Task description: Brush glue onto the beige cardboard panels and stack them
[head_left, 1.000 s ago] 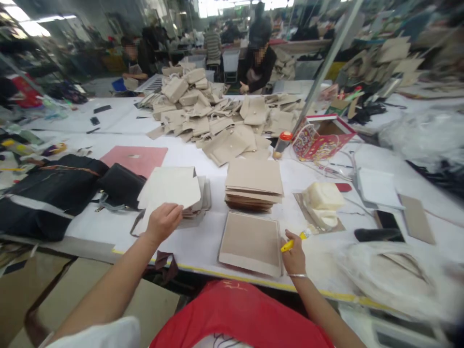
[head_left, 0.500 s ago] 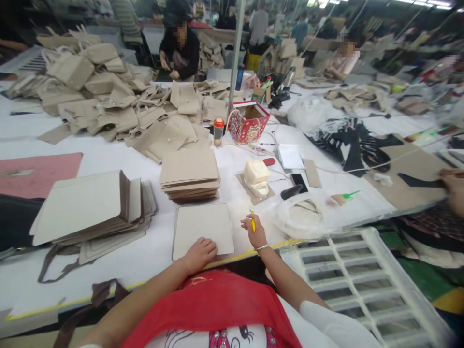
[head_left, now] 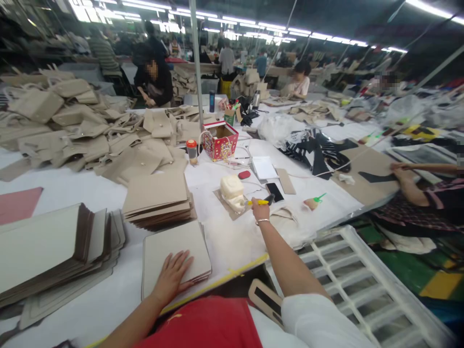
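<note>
**Reached across to the cream container (head_left: 232, 186)**

Brought yellow brush (head_left: 259, 202) there in closed right hand (head_left: 261, 211) (half a second ago, beside the grey panel (head_left: 177, 239)); resting left hand (head_left: 174, 273) with spread fingers on that panel, near table edge (head_left: 247, 266). Leaving bare tabletop (head_left: 226, 241) between.

Shows board stack (head_left: 39, 246) and pink sheet (head_left: 18, 205) cut by left edge; hides part of pale board (head_left: 174, 240) beneath left hand (head_left: 174, 273).

Got white-topped table (head_left: 232, 241), clocked off view centre, carrying pale panel stack (head_left: 181, 237) at 7 o'clock, bigger stack (head_left: 43, 246) at 8, tan pile (head_left: 79, 130) at 9–10, red gift bag (head_left: 219, 146) at 11, phone (head_left: 274, 191) at 4.
</note>
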`<state>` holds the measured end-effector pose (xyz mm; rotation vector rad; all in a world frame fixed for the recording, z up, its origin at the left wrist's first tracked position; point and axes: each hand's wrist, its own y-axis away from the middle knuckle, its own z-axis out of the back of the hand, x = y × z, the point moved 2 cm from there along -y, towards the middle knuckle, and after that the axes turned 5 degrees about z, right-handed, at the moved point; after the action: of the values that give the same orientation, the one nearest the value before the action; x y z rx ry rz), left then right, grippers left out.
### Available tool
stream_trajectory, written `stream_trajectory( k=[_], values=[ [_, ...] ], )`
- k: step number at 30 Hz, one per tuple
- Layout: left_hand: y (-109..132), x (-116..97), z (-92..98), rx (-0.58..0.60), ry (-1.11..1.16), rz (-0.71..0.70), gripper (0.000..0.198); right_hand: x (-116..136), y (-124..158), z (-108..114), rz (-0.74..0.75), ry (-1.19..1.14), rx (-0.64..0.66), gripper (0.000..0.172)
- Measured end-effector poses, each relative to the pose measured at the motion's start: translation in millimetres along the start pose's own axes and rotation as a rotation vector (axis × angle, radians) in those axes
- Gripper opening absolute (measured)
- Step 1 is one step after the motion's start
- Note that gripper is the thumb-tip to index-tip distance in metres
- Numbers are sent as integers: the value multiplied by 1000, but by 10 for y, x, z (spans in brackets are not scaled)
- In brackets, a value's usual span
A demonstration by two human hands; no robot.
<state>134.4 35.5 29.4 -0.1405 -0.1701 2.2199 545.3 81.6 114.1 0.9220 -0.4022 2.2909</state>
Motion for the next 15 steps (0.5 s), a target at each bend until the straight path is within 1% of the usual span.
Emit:
stream_trajectory(
  k=[2, 4, 6, 8, 11, 15],
  values=[
    [6, 2, -14, 2, -2, 4, 67, -5, -170, -118, 20, 120, 67, 38],
    [2, -2, -23, 21, 0, 9, 69, -25, -276, -262, 30, 176, 128, 34],
    [-4, -9, -26, 39, 6, 16, 70, -57, -335, -386, 45, 234, 197, 31],
    [-10, -16, -22, 53, 14, 24, 72, -93, -368, -448, 65, 273, 258, 30],
    [-15, -27, -4, 71, 27, 38, 72, -139, -389, -410, 138, 292, 324, 29],
    [-25, -49, 39, 84, 39, 54, 70, -198, -324, -239, 317, 262, 426, 22]
  ],
)
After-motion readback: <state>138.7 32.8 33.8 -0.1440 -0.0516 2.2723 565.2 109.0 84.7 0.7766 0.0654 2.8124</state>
